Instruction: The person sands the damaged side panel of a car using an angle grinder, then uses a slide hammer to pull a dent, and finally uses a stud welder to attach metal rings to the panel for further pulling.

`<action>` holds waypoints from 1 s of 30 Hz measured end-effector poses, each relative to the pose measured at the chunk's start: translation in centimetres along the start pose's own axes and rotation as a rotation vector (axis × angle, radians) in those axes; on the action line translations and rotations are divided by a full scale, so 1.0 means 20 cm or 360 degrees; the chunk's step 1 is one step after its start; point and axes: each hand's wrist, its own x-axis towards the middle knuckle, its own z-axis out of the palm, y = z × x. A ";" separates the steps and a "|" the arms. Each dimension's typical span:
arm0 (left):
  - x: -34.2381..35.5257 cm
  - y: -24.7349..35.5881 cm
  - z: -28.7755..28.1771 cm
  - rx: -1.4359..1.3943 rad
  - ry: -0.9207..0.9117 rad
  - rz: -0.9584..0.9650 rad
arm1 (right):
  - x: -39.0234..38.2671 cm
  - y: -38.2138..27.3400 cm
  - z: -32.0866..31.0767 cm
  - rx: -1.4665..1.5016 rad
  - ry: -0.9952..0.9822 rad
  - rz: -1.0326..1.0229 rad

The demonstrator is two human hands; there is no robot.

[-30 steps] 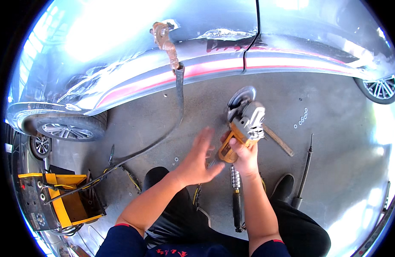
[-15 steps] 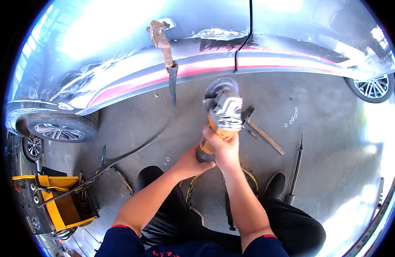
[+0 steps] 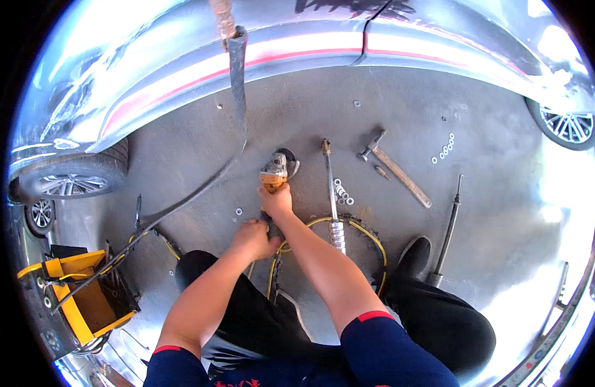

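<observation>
An orange angle grinder (image 3: 275,169) with a metal head and dark disc is low over the floor between my legs, its head pointing away from me. My right hand (image 3: 277,201) is closed round its orange body. My left hand (image 3: 251,240) grips the dark rear part, lower and to the left. Just right of the grinder lies a long metal slide-hammer rod (image 3: 332,187) beside a cluster of washers (image 3: 342,195). A looped yellow-and-black cable (image 3: 375,248) lies under it. A wooden-handled hammer (image 3: 404,177) lies farther right.
A grey car body (image 3: 291,45) spans the top, with a copper clamp (image 3: 223,19) and hose (image 3: 237,84). Its wheels (image 3: 71,184) (image 3: 565,129) sit at both sides. A yellow-black machine (image 3: 91,309) stands lower left. A long rod tool (image 3: 447,235) and scattered washers (image 3: 447,148) lie right.
Both hands have moved the grinder left and down from mid-air, with my left hand now holding it too. The rod and washers beneath have come into view. The view has tilted downward.
</observation>
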 end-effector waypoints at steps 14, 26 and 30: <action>0.11 0.22 0.95 -0.0738 -0.0805 -0.0010 | 0.10 0.13 -0.75 -0.0060 -0.0222 0.0170; -0.13 0.25 0.49 -0.2398 -0.1239 -0.0403 | -0.84 -0.67 -1.03 0.1170 -0.0599 -0.0370; -0.12 0.27 0.47 -0.2736 -0.1267 -0.0278 | -0.88 -0.84 -1.10 0.1054 -0.0731 -0.0481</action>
